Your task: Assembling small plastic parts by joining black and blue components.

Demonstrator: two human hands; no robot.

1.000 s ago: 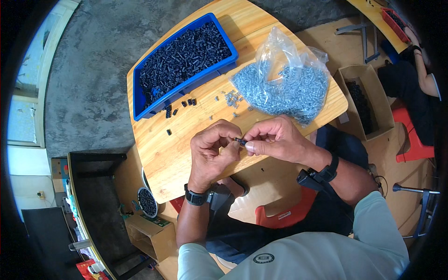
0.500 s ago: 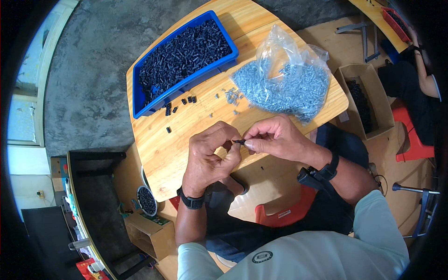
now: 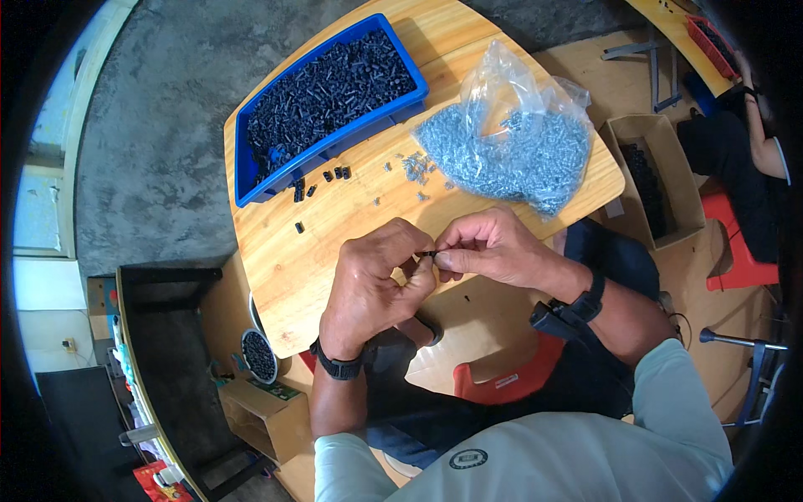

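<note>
A small black plastic part (image 3: 427,253) is pinched between the fingertips of both hands, just off the near edge of the table. My left hand (image 3: 381,272) is closed on its left end, and my right hand (image 3: 485,249) grips the right end between thumb and forefinger. The fingers cover most of the part. Beyond the hands, several like black parts (image 3: 337,173) lie loose on the wood beside a blue bin (image 3: 343,140) heaped with more of them. Small silvery metal pieces, perhaps screws, form a loose pile (image 3: 416,167) near a clear plastic bag (image 3: 548,171) full of them.
The wooden table (image 3: 293,284) has a rounded edge close to my hands. On the floor stand a bucket of black pieces (image 3: 259,358), a cardboard box (image 3: 698,192) and another open carton (image 3: 288,427). Another person's arm (image 3: 765,138) reaches to a red basket (image 3: 711,46).
Both hands stay together on the black part with only slight finger movement. The view has shifted a little.
</note>
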